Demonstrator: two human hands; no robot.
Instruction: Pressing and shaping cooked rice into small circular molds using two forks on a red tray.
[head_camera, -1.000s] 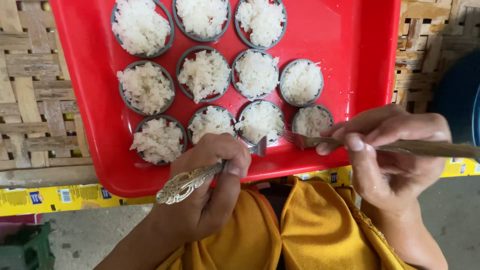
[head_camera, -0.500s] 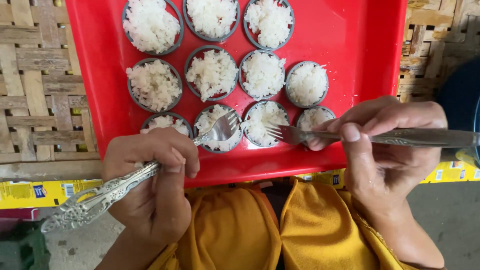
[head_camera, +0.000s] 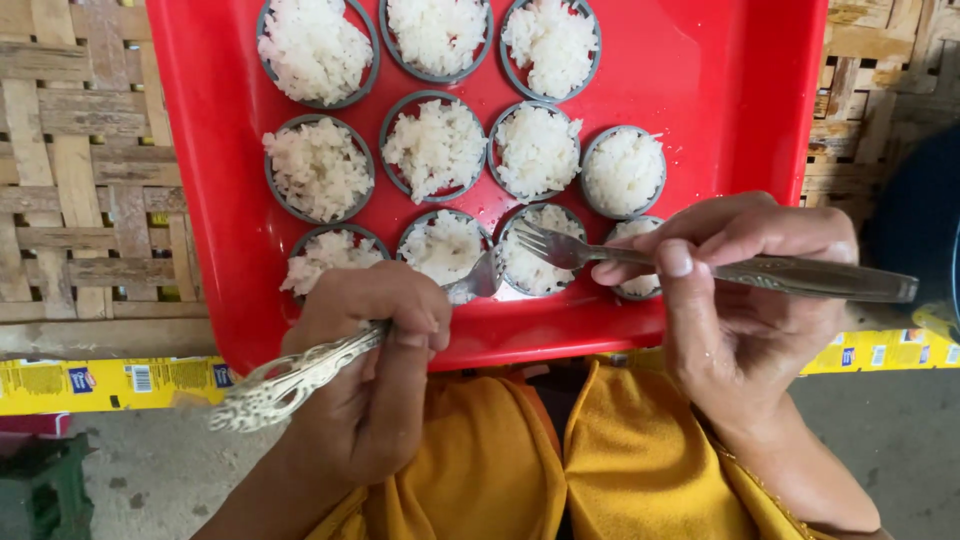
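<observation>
The left hand (head_camera: 370, 370) is closed in a fist around the ornate silver handle of a fork (head_camera: 300, 375); the handle sticks out down and to the left, and the head of it reaches up to the right, touching the rice in a small round cup (head_camera: 445, 250) in the bottom row. The right hand (head_camera: 740, 290) holds a second fork (head_camera: 700, 265) with a plain long handle, pinched between the thumb and the bent fingers. This fork lies almost flat, its handle pointing to the right past the hand, and its prongs rest over the neighbouring rice cup (head_camera: 540, 260).

Both cups stand on a red plastic tray (head_camera: 730, 90), near its front edge. On the tray are more dark round cups full of white rice, in three rows; the right hand covers part of the last cup (head_camera: 635, 285) in the bottom row. The right side of the tray is bare. The tray lies on a woven bamboo surface (head_camera: 90, 180). Under its front edge is a yellow printed strip (head_camera: 110, 385), and below are the person's knees in yellow cloth (head_camera: 620, 470).
</observation>
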